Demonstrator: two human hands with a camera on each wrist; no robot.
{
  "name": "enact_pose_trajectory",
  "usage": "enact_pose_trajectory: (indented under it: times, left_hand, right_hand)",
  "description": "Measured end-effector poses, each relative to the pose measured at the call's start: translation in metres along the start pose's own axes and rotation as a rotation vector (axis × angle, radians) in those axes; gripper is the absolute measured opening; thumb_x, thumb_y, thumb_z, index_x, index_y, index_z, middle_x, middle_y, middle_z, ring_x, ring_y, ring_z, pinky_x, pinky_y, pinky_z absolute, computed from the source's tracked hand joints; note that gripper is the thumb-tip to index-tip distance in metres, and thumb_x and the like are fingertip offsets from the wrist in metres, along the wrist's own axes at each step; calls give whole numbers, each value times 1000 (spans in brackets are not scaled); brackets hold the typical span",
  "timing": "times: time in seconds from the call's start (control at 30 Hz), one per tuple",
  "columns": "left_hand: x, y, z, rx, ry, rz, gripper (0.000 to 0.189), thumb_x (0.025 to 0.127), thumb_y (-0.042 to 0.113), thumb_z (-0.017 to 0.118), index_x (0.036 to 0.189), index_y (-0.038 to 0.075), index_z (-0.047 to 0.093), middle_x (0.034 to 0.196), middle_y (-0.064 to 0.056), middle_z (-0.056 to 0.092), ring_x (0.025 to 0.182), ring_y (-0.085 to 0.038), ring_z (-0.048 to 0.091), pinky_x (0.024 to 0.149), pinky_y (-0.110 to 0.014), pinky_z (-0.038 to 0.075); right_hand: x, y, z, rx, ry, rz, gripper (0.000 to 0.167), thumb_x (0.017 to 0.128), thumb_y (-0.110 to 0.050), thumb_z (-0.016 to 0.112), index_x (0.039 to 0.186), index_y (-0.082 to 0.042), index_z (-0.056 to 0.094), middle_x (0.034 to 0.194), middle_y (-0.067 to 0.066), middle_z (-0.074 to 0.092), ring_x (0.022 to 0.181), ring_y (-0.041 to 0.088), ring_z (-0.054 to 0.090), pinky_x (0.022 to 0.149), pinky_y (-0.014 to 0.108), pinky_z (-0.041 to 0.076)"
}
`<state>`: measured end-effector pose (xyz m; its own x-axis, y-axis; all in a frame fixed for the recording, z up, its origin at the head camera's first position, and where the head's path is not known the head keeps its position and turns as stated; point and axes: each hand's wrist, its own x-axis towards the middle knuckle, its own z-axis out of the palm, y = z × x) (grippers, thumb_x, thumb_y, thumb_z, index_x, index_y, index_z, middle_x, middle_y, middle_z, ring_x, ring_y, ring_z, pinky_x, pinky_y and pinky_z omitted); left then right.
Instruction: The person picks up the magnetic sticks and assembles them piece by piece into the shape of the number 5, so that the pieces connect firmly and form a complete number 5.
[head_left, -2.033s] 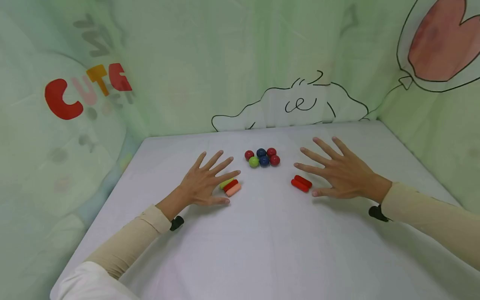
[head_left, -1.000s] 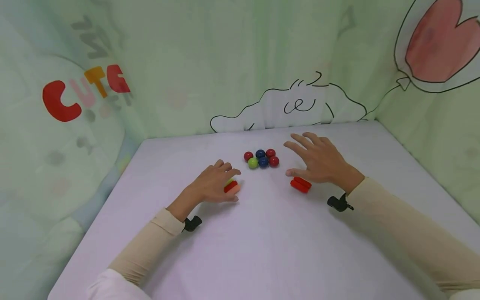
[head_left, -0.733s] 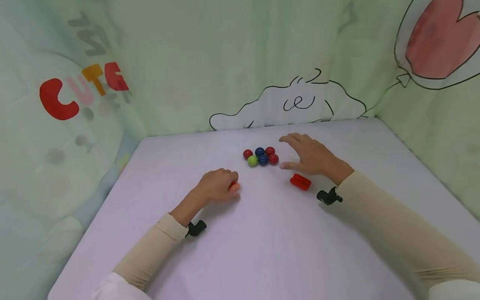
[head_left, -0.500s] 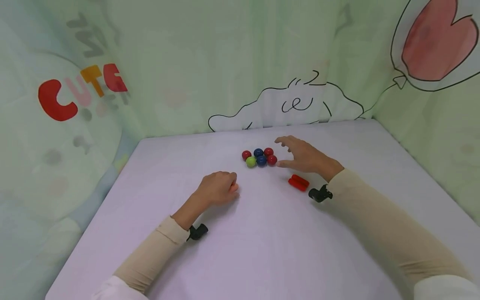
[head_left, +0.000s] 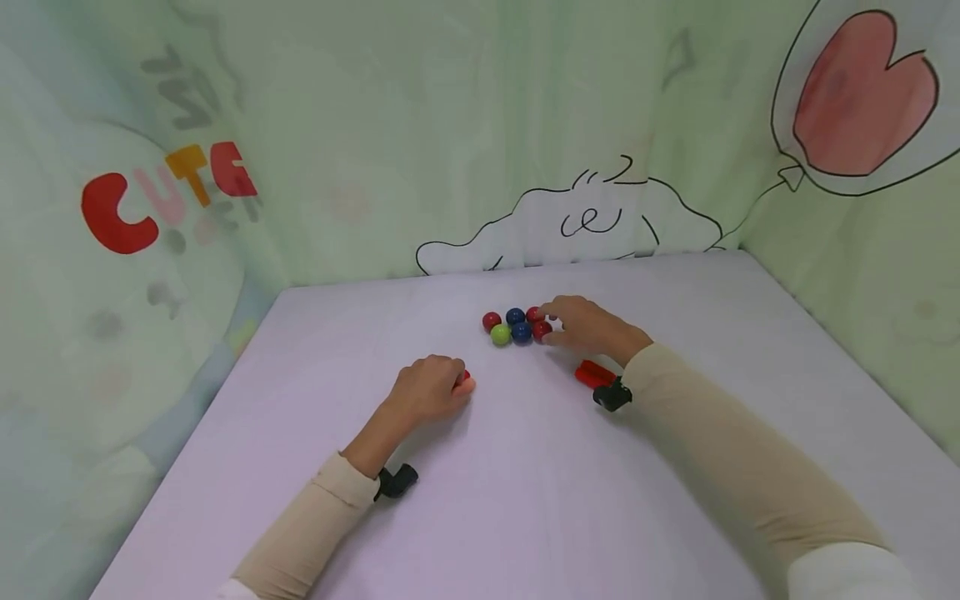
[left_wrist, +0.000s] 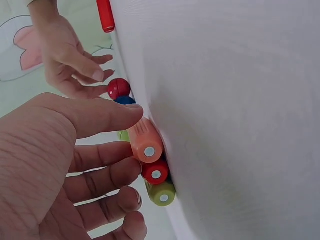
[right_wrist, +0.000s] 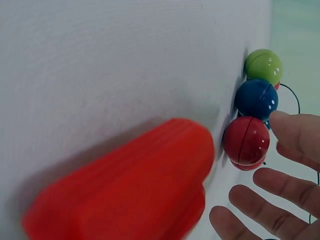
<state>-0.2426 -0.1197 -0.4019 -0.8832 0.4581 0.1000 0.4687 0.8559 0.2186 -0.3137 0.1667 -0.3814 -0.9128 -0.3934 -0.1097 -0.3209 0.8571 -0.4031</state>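
Observation:
My left hand (head_left: 429,390) is over a row of three short plastic sticks with silver disc ends. Thumb and curled forefinger pinch the peach stick (left_wrist: 144,140) at the row's edge; the red stick (left_wrist: 156,171) and the olive-green stick (left_wrist: 161,194) lie beside it. At the right end of a ball cluster, my right hand (head_left: 588,325) reaches with spread thumb and fingers about the front red ball (head_left: 542,332) and the back red ball (head_left: 534,314). Its thumb is close to a blue ball (right_wrist: 257,100) in the right wrist view, and nothing is in its grasp.
Also in the cluster are a lime-green ball (head_left: 501,335), another blue ball (head_left: 515,317) and a red ball (head_left: 491,322). Two red sticks (head_left: 595,373) lie side by side under my right wrist. A printed curtain (head_left: 360,167) stands behind the white-covered table (head_left: 525,483).
My left hand has lowered onto the sticks and its spread fingers have curled. My right hand has swung left from beyond the red sticks to the balls, its fingers drawing in.

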Motion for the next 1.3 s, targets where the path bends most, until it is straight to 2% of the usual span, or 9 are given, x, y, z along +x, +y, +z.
enact_pose_trajectory:
  times: [0.17,0.3,0.53,0.73,1.07,1.3]
  left_hand:
    - [-3,-1,4,-33,-9,-21,30,98,29,67,75,12,59,63,3,48,57,-14,47,50,-28,37]
    - [-4,0,4,-39,-10,-43,31,98,31,68,75,13,58,63,2,50,56,-15,48,51,-28,37]
    - [-6,3,2,-39,-43,-84,35,97,33,69,71,14,55,61,2,45,55,-14,45,50,-28,34]
    - [-7,3,0,-23,-34,-85,36,97,34,69,70,14,55,60,2,44,55,-15,45,50,-28,34]
    - [-5,3,1,-14,-45,-69,29,93,29,72,74,14,57,64,1,50,58,-15,49,52,-28,37]
    - [-4,4,1,-1,-52,-77,24,90,25,73,74,14,58,64,1,51,58,-16,50,52,-29,38]
  right_hand:
    - [4,-2,8,-52,-14,20,47,95,-22,72,139,-11,61,125,12,61,116,29,54,99,50,52]
    - [7,-5,12,-83,16,16,42,95,-19,71,136,-11,63,116,9,62,109,27,55,97,46,53]
    - [10,-7,20,-26,37,-5,17,96,-13,69,111,-7,63,100,8,63,97,27,56,88,40,53]
    - [11,-10,18,6,55,11,24,95,-14,70,117,-8,62,106,9,64,102,27,56,92,41,54]
    - [5,-16,14,35,45,58,39,94,-13,72,131,-2,64,131,17,61,121,33,51,104,50,49]
    - [-3,-18,17,125,92,46,40,91,-12,74,129,-1,66,121,15,64,113,31,55,99,46,52]
